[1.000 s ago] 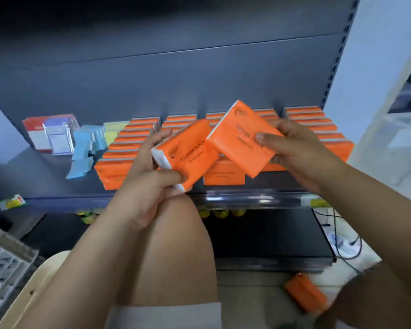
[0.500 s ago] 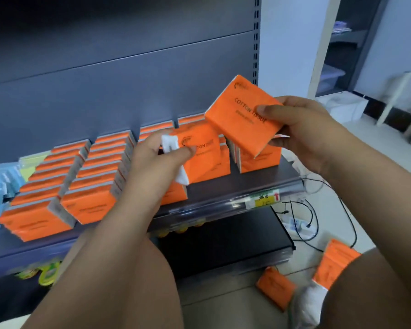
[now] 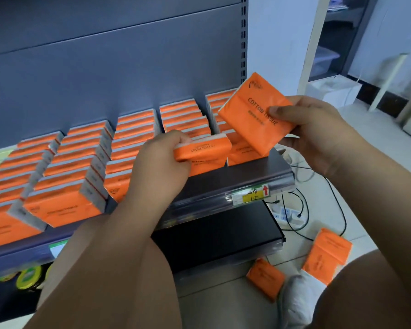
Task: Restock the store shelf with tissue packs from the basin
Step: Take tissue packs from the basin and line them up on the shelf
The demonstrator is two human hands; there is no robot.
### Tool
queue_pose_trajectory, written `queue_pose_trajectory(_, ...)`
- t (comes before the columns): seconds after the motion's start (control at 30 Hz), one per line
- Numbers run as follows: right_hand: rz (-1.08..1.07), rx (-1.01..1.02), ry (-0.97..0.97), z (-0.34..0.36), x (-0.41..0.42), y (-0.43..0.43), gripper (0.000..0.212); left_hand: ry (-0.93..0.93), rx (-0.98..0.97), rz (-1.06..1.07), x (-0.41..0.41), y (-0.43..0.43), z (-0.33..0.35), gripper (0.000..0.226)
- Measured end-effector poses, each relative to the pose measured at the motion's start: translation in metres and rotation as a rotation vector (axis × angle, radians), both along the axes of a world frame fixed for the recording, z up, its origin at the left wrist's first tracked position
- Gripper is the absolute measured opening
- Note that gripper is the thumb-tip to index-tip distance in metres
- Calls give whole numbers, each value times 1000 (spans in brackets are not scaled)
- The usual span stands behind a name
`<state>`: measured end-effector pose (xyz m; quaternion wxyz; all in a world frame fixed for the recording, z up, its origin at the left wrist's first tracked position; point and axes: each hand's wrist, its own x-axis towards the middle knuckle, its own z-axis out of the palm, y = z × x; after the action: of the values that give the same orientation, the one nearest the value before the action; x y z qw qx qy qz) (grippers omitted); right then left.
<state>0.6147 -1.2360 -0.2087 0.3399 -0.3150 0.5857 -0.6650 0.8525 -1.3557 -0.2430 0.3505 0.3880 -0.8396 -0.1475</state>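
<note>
- The left hand (image 3: 161,160) has its fingers curled round an orange tissue pack (image 3: 204,149). This pack is up and a little to the left of the yellow price tag (image 3: 254,194).
- The pack's long side runs left to right, the same way as the shelf's front edge. It sits at the front of a row, touching or nearly touching the packs behind it.
- The right hand (image 3: 316,131) grasps a second pack (image 3: 252,115), thumb on top. This one is tilted and held in the air, straight up from the price tag, over the last row.
- The left hand is closer to the shelf (image 3: 235,176), so its pack will likely go down first.
- There is a bare dark strip of shelf between the rows and the price tag. It looks flat and smooth, with room for one more pack in front.
- Far to the left of the price tag, the other rows of packs (image 3: 64,203) stand packed tight together.
- Below the price tag, two spare packs (image 3: 265,279) lie on the floor near some wires (image 3: 301,210).
- No basin can be seen.
</note>
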Motion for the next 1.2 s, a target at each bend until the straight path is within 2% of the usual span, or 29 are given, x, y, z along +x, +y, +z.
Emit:
queue_pose_trajectory(0.23, 2, 44, -1, -9, -7, -9, 20, -184, -201, 66, -3, -7, -10, 42)
queue_pose_trajectory(0.57, 45, 61, 72, -11, -11, -11, 28, -413, -173, 163, -4, -2, -11, 44)
queue_pose_trajectory(0.67, 31, 76, 138, -14, -18, -11, 35, -441, -176, 176, -3, 0, -11, 44)
queue_pose_trajectory(0.8, 0, 83, 247, -17, -22, -11, 32, -440, -139, 209, -5, -2, -11, 44)
queue_pose_trajectory(1.0, 7, 128, 355, -18, -22, -11, 33, -418, -140, 208, -10, 2, -13, 60)
queue_pose_trajectory(1.1, -14, 138, 416, -17, -19, -11, 35, -436, -140, 183, -15, 8, -13, 57)
queue_pose_trajectory(1.2, -49, 140, 491, -16, -21, -9, 32, -434, -167, 131, -26, 22, -12, 45)
